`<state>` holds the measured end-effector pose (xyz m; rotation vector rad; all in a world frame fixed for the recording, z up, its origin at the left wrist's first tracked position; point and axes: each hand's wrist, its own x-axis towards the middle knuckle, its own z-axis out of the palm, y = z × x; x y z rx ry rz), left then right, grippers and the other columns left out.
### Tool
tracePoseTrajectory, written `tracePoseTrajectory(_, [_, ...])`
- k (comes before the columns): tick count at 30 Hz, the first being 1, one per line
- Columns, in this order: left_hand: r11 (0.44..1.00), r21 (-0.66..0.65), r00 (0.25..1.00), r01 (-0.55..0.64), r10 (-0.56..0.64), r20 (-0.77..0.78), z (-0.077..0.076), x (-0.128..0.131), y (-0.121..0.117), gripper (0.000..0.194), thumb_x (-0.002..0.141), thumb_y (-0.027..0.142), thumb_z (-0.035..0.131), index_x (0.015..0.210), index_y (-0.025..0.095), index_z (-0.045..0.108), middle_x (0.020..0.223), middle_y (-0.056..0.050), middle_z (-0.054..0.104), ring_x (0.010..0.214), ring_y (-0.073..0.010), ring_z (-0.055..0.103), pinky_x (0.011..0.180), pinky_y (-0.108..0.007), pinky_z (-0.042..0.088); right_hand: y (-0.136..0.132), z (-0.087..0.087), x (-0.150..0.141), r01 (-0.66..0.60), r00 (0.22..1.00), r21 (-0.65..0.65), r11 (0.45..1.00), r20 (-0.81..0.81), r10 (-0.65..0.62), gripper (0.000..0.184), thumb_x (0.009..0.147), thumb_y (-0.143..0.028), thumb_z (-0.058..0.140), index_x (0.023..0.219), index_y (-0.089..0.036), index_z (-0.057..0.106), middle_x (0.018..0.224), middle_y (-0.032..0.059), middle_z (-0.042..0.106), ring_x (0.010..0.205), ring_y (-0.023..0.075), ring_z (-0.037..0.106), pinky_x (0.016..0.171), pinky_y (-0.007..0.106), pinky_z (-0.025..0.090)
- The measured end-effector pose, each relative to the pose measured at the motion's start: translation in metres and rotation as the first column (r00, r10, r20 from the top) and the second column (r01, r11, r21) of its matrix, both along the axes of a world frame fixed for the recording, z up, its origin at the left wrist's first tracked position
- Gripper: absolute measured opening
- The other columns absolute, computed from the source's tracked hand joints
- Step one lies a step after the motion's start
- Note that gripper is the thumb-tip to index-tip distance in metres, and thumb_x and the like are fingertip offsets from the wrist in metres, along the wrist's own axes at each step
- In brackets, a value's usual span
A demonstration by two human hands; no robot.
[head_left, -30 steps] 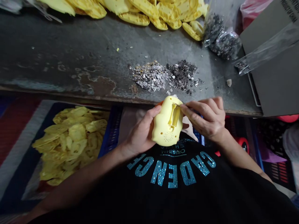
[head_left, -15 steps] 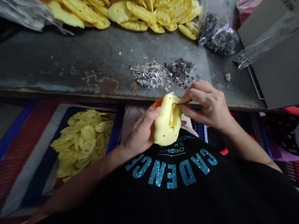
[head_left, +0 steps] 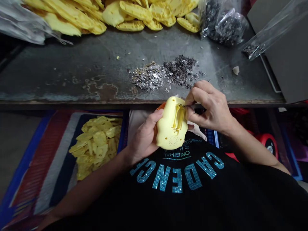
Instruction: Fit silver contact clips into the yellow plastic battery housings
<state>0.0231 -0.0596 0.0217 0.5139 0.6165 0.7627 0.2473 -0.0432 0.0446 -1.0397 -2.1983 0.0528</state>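
Yellow plastic casing (head_left: 168, 128) clamped in left grip (head_left: 144, 138), one thin wire (head_left: 184, 105) pinched in right grip (head_left: 209, 110)

Work surface: a grey steel-topped bench (head_left: 60, 72) spans the upper frame, its face scuffed and stained, with rust marks near the front edge (finish well worn). Lower left, a red, white and navy striped mat (head_left: 44, 166) lies on a bare concrete floor (head_left: 16, 141). Upper right, a grey cardboard panel (head_left: 286, 54) sits at the bench's end. Lighting dim, diffuse.
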Motion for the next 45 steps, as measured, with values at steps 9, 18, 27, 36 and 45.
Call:
tracePoseTrajectory(9, [0.999, 0.025, 0.999, 0.036, -0.036, 0.004, 0.001, 0.004, -0.002, 0.061, 0.098, 0.049, 0.080, 0.151, 0.022, 0.065, 0.140, -0.010, 0.082, 0.129, -0.0359, 0.079, 0.102, -0.045, 0.071, 0.006, 0.020, 0.012, -0.081, 0.980, -0.130, 0.988, 0.171, 0.102, 0.004, 0.099, -0.024, 0.060, 0.096, -0.021, 0.061, 0.096, 0.0035, 0.061, 0.092, 0.0209, 0.060, 0.090, 0.040, 0.054])
tracePoseTrajectory(18, [0.999, 0.001, 0.998, 0.052, -0.052, 0.028, -0.001, 0.001, 0.000, 0.055, 0.095, 0.057, 0.077, 0.138, 0.023, 0.071, 0.125, -0.011, 0.085, 0.122, -0.0400, 0.082, 0.088, -0.046, 0.073, 0.007, 0.034, 0.015, -0.096, 0.988, -0.228, 0.969, 0.094, 0.120, 0.015, 0.108, -0.033, 0.065, 0.106, -0.022, 0.075, 0.101, 0.0042, 0.072, 0.093, 0.0209, 0.070, 0.085, 0.038, 0.059])
tracePoseTrajectory(27, [0.995, -0.057, 0.996, 0.082, -0.079, 0.050, -0.007, -0.007, 0.014, 0.068, 0.094, 0.060, 0.077, 0.150, 0.023, 0.065, 0.119, -0.011, 0.086, 0.117, -0.0402, 0.083, 0.081, -0.045, 0.073, 0.013, 0.011, 0.008, -0.123, 0.979, -0.268, 0.956, -0.193, 0.072, 0.020, 0.107, -0.038, 0.072, 0.118, -0.023, 0.080, 0.111, 0.0052, 0.080, 0.096, 0.0193, 0.074, 0.085, 0.036, 0.061])
tracePoseTrajectory(36, [0.986, 0.148, 0.991, -0.071, 0.086, -0.102, -0.010, -0.014, 0.030, 0.054, 0.098, 0.049, 0.084, 0.146, 0.026, 0.071, 0.129, -0.007, 0.084, 0.114, -0.0297, 0.083, 0.091, -0.036, 0.069, 0.051, 0.008, 0.000, -0.174, 0.982, -0.436, 0.883, -0.139, 0.125, 0.022, 0.099, -0.028, 0.079, 0.118, -0.017, 0.077, 0.102, 0.0034, 0.077, 0.086, 0.0140, 0.070, 0.078, 0.028, 0.057])
tracePoseTrajectory(45, [0.917, 0.381, 0.934, 0.116, 0.030, -0.356, -0.017, -0.044, 0.037, 0.056, 0.099, 0.040, 0.084, 0.152, 0.022, 0.077, 0.104, -0.008, 0.086, 0.079, -0.0229, 0.077, 0.070, -0.029, 0.060, 0.044, -0.039, -0.008, -0.083, 0.919, -0.252, 0.964, -0.395, -0.024, 0.026, 0.096, -0.029, 0.084, 0.120, -0.026, 0.077, 0.102, -0.0010, 0.079, 0.089, 0.0148, 0.073, 0.081, 0.030, 0.060])
